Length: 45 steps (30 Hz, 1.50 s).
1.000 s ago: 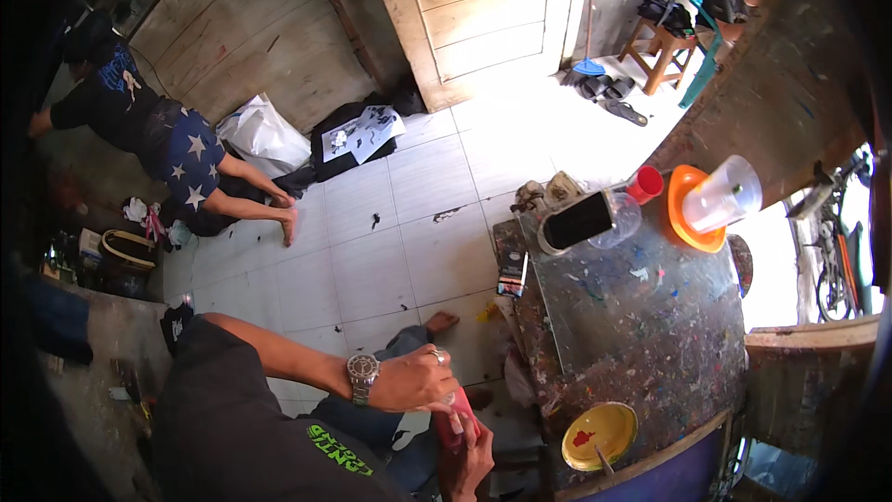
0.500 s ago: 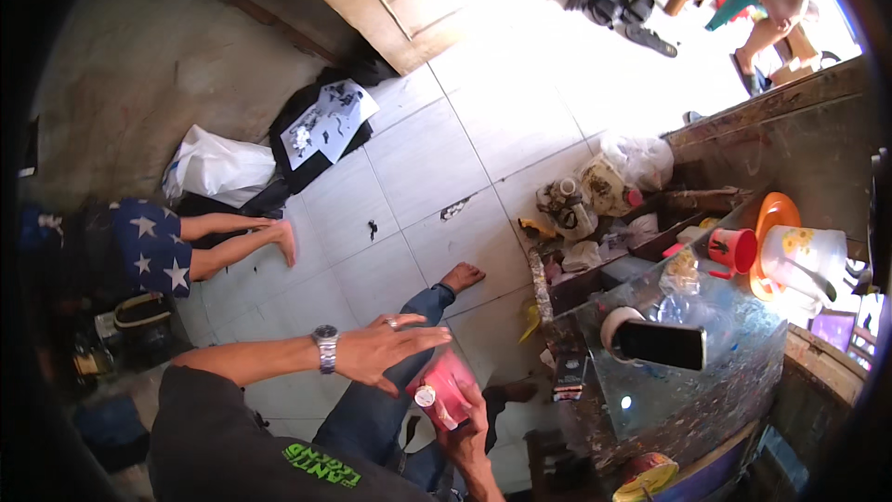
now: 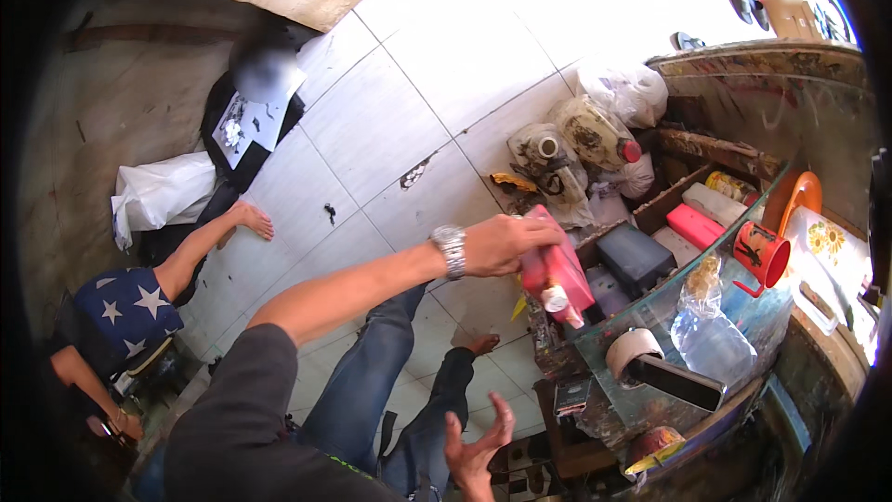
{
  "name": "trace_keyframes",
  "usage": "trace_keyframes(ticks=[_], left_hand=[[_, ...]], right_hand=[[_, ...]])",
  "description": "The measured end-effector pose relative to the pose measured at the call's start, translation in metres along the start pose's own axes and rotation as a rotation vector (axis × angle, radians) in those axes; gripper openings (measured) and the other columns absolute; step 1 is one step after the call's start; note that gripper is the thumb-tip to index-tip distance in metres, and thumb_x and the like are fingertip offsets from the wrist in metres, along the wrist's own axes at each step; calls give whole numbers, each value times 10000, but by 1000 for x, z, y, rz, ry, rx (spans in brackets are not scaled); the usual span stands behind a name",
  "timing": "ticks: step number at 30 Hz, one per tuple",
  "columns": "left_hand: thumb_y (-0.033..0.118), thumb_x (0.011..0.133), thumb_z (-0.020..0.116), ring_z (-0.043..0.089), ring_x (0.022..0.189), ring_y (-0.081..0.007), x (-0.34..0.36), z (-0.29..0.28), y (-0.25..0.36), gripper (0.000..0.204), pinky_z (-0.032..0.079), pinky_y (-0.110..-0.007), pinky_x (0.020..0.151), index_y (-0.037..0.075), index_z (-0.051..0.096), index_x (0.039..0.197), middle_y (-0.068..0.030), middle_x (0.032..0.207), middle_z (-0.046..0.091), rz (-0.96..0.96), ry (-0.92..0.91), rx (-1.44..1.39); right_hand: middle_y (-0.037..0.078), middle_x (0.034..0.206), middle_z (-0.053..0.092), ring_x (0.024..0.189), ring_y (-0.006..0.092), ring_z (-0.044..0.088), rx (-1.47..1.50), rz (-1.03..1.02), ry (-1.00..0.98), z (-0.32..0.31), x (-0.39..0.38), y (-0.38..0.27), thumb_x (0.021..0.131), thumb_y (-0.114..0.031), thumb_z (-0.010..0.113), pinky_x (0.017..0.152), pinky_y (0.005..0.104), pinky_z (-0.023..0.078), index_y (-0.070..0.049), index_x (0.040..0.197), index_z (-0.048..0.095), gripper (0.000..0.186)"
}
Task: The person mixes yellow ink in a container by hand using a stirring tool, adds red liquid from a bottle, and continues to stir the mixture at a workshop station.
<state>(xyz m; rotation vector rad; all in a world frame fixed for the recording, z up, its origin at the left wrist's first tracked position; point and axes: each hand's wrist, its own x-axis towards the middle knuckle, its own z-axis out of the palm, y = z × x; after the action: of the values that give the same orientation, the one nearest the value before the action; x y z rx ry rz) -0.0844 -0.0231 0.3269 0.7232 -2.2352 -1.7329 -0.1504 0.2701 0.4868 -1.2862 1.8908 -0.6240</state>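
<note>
My left hand point(image 3: 506, 246), with a metal watch on its wrist, is closed on a flat-sided red plastic bottle point(image 3: 564, 265). The bottle tilts downward, its white cap point(image 3: 555, 299) at the lower end, over the near left edge of a paint-stained wooden box. Inside that box, just right of the bottle, lie a black rectangular bottle point(image 3: 635, 256) and a pink one point(image 3: 695, 226). Lower down, my right hand point(image 3: 478, 446) is empty, its fingers spread and apart from everything.
A glass sheet beside the box holds a phone point(image 3: 678, 381), a tape roll point(image 3: 634, 350), a clear plastic bag point(image 3: 711, 330) and a red mug point(image 3: 760, 256). Stained jugs point(image 3: 548, 163) stand beyond. At left, another person's bare leg point(image 3: 200, 246) stretches near a white sack point(image 3: 167, 191).
The red bottle has passed from my right hand to my left, which has carried it rightward to the box. My right hand has let go and opened. The view has shifted.
</note>
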Motion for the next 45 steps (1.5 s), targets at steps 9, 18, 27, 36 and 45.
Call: trace_keyframes(ticks=[9, 18, 27, 36, 45], left_hand=[[6, 664, 713, 584, 1025, -403, 72, 122, -23, 580, 492, -476, 833, 41, 468, 1188, -181, 1093, 569, 247, -415, 60], [12, 717, 668, 593, 1091, -370, 90, 119, -20, 593, 486, -448, 888, 39, 451, 1268, -166, 1143, 601, 99, -531, -133], [-73, 788, 516, 603, 1128, -217, 70, 72, -58, 610, 502, -368, 953, 57, 448, 1380, -106, 1263, 588, -326, -137, -338], [163, 910, 603, 514, 544, -123, -159, 20, -139, 183, 454, -285, 466, 34, 555, 790, -28, 630, 528, -803, 399, -68], [673, 828, 486, 646, 754, -305, -248, 126, -66, 590, 511, -447, 630, 121, 667, 934, -137, 814, 684, -773, -316, 813]], right_hand=[[199, 1221, 558, 1063, 321, 589, 162, 435, 164, 18, -34, -32, 841, -103, 712, 935, 412, 477, -9, 1299, 456, 533], [212, 1203, 553, 1096, 323, 578, 205, 427, 132, 34, -37, -42, 861, -72, 699, 969, 415, 451, 31, 1355, 347, 615], [214, 1163, 577, 1025, 406, 584, 287, 290, 351, 28, -33, -40, 827, -92, 718, 897, 442, 476, -11, 1343, 430, 597], [153, 1068, 661, 875, 282, 642, 499, 665, 496, -5, -128, 19, 865, -256, 694, 838, 373, 513, -45, 1181, 603, 390], [160, 864, 707, 809, 343, 684, 277, 1245, 796, -1, -394, 294, 869, -316, 657, 750, 423, 533, -52, 988, 666, 289]])
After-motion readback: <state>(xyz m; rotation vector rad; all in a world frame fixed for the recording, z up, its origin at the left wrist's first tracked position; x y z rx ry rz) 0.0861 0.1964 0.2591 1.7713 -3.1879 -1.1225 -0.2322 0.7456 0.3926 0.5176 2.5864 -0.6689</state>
